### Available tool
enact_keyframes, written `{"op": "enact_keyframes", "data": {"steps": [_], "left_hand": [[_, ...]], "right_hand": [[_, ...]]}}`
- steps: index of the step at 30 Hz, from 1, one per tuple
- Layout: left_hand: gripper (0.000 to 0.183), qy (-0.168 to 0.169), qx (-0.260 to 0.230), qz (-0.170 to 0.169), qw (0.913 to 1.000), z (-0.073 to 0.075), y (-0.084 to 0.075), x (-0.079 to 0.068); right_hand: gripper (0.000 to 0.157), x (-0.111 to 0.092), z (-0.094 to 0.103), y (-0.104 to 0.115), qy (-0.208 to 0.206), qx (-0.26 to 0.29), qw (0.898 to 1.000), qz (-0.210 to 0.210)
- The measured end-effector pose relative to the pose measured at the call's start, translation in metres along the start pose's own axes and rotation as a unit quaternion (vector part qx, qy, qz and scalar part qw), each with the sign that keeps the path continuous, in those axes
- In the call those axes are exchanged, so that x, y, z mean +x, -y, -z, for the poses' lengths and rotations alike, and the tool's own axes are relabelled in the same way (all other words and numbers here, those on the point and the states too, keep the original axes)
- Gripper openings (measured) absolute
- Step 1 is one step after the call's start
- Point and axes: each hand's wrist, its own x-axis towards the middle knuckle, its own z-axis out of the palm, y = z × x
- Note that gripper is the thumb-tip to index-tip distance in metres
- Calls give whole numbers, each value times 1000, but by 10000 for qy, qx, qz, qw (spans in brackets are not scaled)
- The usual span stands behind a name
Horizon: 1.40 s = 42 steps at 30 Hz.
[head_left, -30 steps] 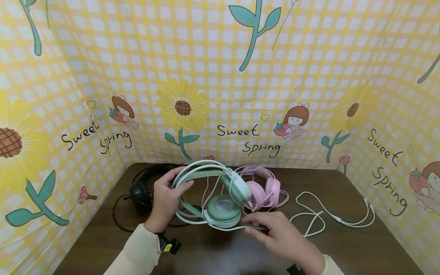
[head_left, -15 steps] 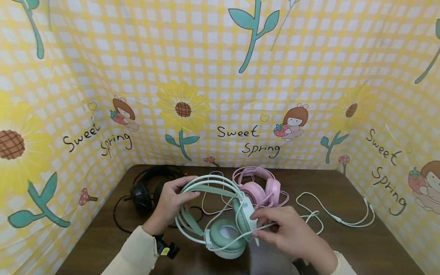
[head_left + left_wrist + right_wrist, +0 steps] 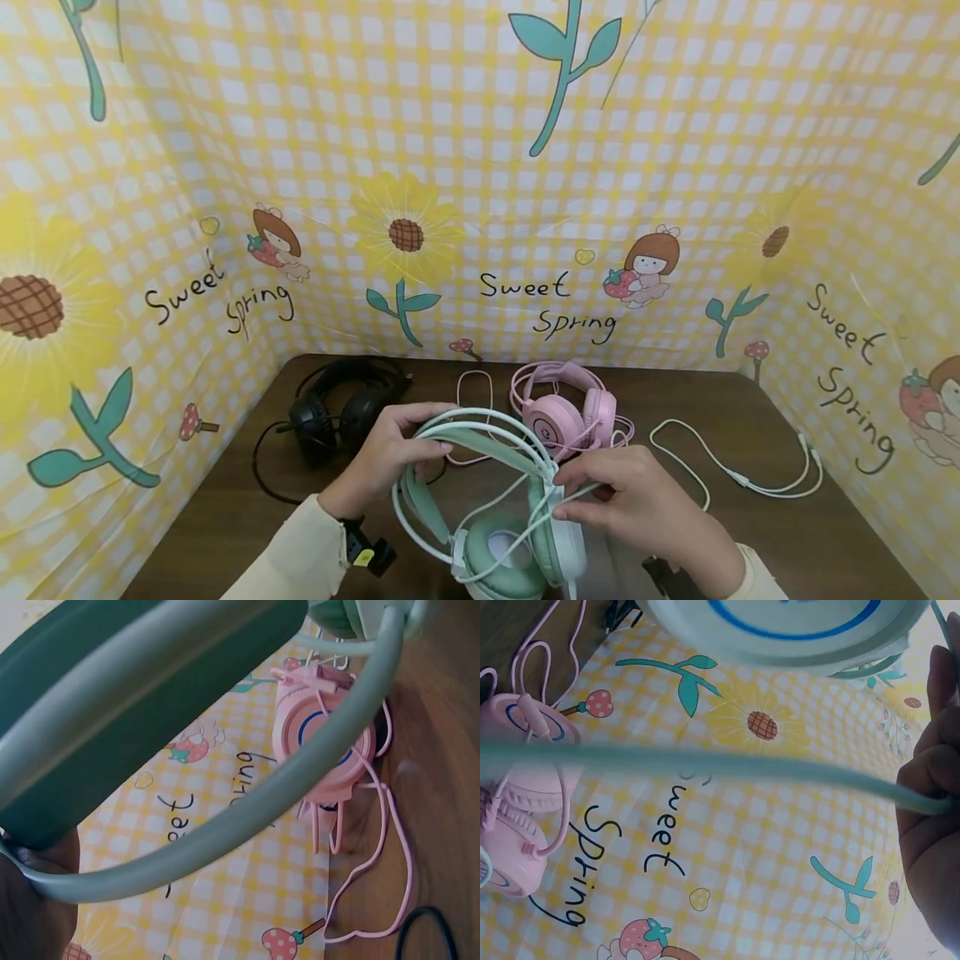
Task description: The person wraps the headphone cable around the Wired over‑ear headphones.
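My left hand (image 3: 393, 454) grips the headband of mint-green headphones (image 3: 517, 467), thumb in front and fingers behind. The headphones are tilted, both padded ear cups hanging low toward the table's front. My right hand (image 3: 641, 504) is beside the right ear cup (image 3: 570, 546), pinching their pale cable (image 3: 742, 761) between thumb and fingertips. From the pinch, the cable slants down across the ear pads to the left cup. In the right wrist view it runs taut across the picture to the curled fingers. The left wrist view shows the headband close up, with little of the hand.
Black headphones (image 3: 322, 421) lie at the back left of the brown table (image 3: 217, 517). Pink headphones (image 3: 558, 421) with a looped pink cable stand behind the green pair. The pale cable's far end (image 3: 738, 479) lies at the right. Checked cloth (image 3: 480, 208) walls the back and sides.
The green headphones have come down and right, toward the front. My right hand has moved right, still pinching the cable, now drawn up across the ear cups. The cable's loop at right has opened.
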Motion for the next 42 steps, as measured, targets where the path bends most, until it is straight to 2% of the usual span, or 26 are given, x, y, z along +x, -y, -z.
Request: {"op": "enact_keyframes", "data": {"steps": [4,9,13,17,25,29,33,36,38,42], "left_hand": [[39,320,-182,-58,9993,-3,0,1],[39,519,-323,-75,9981,-6,-1,3],[41,638,-642,-82,9959,-4,-2,3],[40,759,-1052,-107,9915,-4,-2,2],[40,1017,-1939,-8,9757,-10,5,3],[41,1192,-2403,72,9633,-12,8,2],[45,1494,-3016,-96,9416,-14,11,3],[48,1640,-3362,-268,9270,-17,12,6],[48,1659,-3506,-343,9211,-19,13,7],[45,1618,-3806,-257,9101,-23,15,7]], "right_hand": [[20,1,1,-1,-37,22,10000,46],[20,2,4,-3,-108,135,9998,98],[22,3,5,-9,-289,373,9981,390],[24,3,7,-15,-419,517,9957,649],[26,1,14,-26,-372,754,9955,444],[26,-3,16,-38,-577,754,9949,342],[22,-8,15,-49,-693,1012,9920,310],[15,-10,14,-54,-634,1086,9918,224],[12,-11,12,-55,-615,1053,9925,74],[8,-13,9,-56,-674,1066,9919,-125]]}}
